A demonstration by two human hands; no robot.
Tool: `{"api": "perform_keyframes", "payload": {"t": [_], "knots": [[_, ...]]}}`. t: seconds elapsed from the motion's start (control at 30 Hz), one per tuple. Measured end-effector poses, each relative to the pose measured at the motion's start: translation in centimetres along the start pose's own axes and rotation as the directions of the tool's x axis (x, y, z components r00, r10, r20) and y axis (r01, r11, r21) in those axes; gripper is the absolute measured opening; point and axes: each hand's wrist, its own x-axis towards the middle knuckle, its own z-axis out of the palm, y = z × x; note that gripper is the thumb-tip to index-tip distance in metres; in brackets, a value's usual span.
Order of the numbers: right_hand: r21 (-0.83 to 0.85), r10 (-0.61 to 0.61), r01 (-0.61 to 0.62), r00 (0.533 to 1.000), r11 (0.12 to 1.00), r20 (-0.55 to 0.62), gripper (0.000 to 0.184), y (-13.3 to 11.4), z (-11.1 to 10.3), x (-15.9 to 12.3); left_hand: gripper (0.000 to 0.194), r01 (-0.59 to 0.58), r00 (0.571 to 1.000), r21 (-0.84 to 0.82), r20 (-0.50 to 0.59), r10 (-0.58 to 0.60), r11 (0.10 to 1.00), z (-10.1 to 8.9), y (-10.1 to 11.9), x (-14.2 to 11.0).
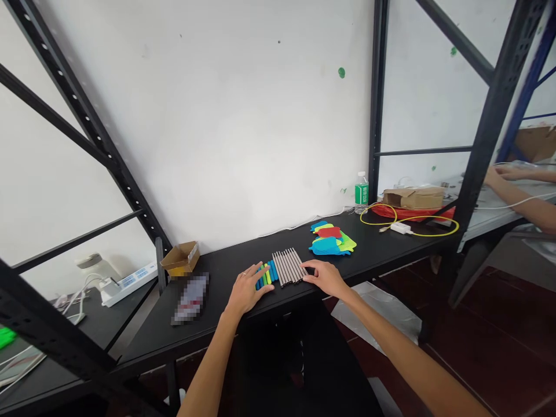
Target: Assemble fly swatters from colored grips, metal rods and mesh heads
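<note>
Side by side on the black table lie several slim grey metallic tubes (287,267) in a slanting row. Directly to their left is a row of coloured sticks (266,274) in blue, green and yellow. My left hand (245,291) rests over the left end of the coloured sticks, thumb and fingers apart, and partly hides them. At the tubes' right edge, my right hand (325,278) touches the outermost tubes with its thumb and fingertips, which are spread apart. Behind and to the right sits a loose pile of flat blue, yellow-green and red pieces (329,243).
An open cardboard box (181,258) and a blurred-out packet (191,298) lie on the left. Toward the back right are a water bottle (361,194), a yellow cable (434,233) and a brown carton (412,198). Dark rack posts (490,121) flank the table. Another person's arms (527,191) show at far right.
</note>
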Motion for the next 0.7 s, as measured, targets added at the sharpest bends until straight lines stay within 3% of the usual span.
{"api": "perform_keyframes", "payload": {"t": [0.13, 0.4, 0.53, 0.7], "knots": [[-0.007, -0.016, 0.016, 1.000, 1.000, 0.000, 0.035, 0.0, 0.0, 0.0, 0.062, -0.033, 0.997, -0.032, 0.072, 0.035, 0.999, 0.0, -0.1, 0.6], [-0.062, 0.051, -0.054, 0.997, 0.997, -0.062, 0.032, -0.4, 0.5, 0.1, 0.064, -0.044, 0.999, -0.057, 0.006, 0.044, 0.997, 0.2, -0.2, 1.3], [-0.041, 0.055, -0.056, 0.998, 0.998, -0.030, 0.034, -0.6, 0.1, 0.0, 0.061, -0.049, 0.998, -0.100, 0.041, 0.053, 0.994, 0.4, -0.4, 2.1], [-0.024, 0.054, -0.054, 0.998, 0.998, -0.016, 0.036, -0.7, -0.1, -0.1, 0.056, -0.042, 0.999, -0.094, -0.003, 0.042, 0.995, 0.6, -0.1, 2.3]]}}
